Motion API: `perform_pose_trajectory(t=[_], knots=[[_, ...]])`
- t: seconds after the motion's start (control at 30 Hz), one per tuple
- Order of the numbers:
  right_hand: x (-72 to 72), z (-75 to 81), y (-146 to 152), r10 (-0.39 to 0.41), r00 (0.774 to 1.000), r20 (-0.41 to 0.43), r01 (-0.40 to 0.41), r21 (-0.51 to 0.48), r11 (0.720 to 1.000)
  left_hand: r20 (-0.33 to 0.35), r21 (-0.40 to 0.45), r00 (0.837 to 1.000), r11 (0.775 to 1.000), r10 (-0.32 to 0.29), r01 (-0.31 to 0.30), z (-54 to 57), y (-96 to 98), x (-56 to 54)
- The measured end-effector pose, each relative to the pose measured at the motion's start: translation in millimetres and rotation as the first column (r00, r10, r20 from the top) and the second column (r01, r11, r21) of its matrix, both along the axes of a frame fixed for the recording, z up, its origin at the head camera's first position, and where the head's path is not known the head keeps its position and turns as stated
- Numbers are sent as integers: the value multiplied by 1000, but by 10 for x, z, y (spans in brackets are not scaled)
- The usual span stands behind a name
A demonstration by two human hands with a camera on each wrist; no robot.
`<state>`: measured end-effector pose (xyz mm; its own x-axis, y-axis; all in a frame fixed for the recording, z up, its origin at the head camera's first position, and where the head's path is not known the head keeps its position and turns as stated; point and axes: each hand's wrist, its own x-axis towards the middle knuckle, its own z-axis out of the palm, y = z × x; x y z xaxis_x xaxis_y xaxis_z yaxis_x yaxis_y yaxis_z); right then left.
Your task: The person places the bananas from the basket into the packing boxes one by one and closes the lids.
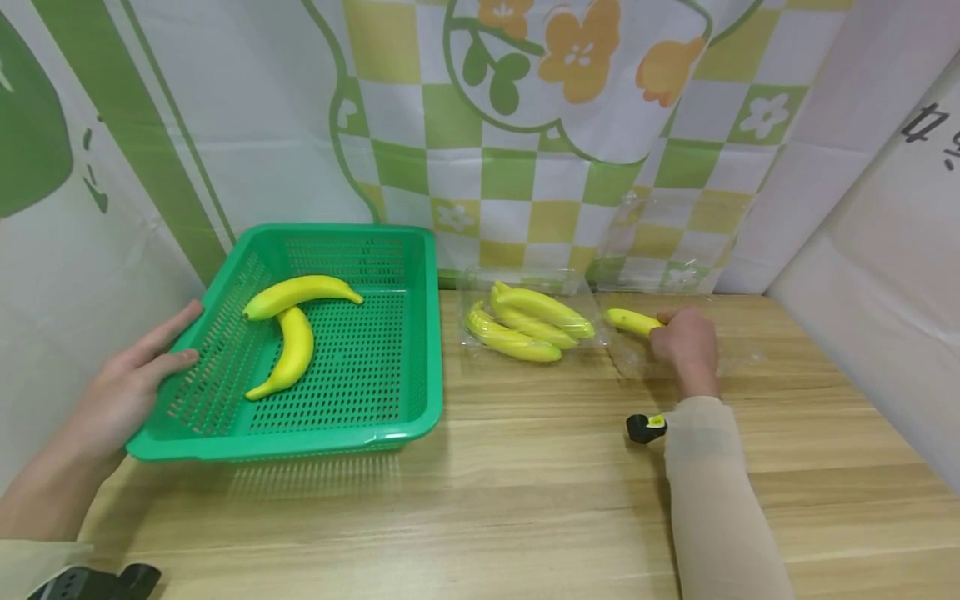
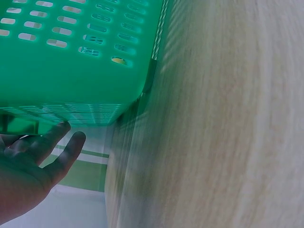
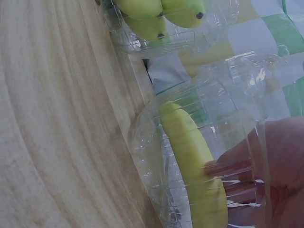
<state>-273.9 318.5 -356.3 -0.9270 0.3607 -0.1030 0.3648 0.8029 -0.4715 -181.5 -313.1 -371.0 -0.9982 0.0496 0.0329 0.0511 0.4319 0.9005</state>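
Observation:
On the left, my left hand (image 1: 123,396) holds the side rim of a green perforated plastic basket (image 1: 433,358), its thumb over the edge; other fingers (image 2: 71,152) show beside the basket's outer wall in the left wrist view. Two yellow bananas lie in the basket, one banana (image 1: 300,292) overlapping the end of the other banana (image 1: 292,354). Over on the right, my right hand (image 1: 686,342) grips a single banana (image 1: 630,321) inside an open clear plastic clamshell box (image 3: 147,137). The right wrist view shows this banana (image 3: 190,156) through the clear wall, fingers against its side.
Between the basket and my right hand stands another clear plastic box (image 1: 468,287) with several bananas (image 1: 532,321). A patterned cloth (image 1: 510,183) hangs behind the wooden table (image 1: 487,500), and white walls (image 1: 885,275) close in both sides.

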Motion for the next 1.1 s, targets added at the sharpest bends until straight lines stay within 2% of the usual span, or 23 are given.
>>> perform_pose_trajectory(t=[0.2, 0.73, 0.93, 1.1], knots=[[-2, 8, 2, 0, 1000, 27, 0, 12, 1000, -2, 5, 1000, 1000, -5, 5, 9, 10, 8], [0, 6, -3, -14, 1000, 18, 14, -23, 1000, -16, -13, 1000, 1000, -4, 4, 15, 17, 10], [6, 13, 9, -30, 999, -29, 28, -48, 998, -22, -25, 1000, 1000, -2, 2, 12, 21, 10], [3, 29, 0, -89, 990, -109, 75, -127, 989, -30, -29, 1000, 1000, -7, 6, 2, 3, 4]])
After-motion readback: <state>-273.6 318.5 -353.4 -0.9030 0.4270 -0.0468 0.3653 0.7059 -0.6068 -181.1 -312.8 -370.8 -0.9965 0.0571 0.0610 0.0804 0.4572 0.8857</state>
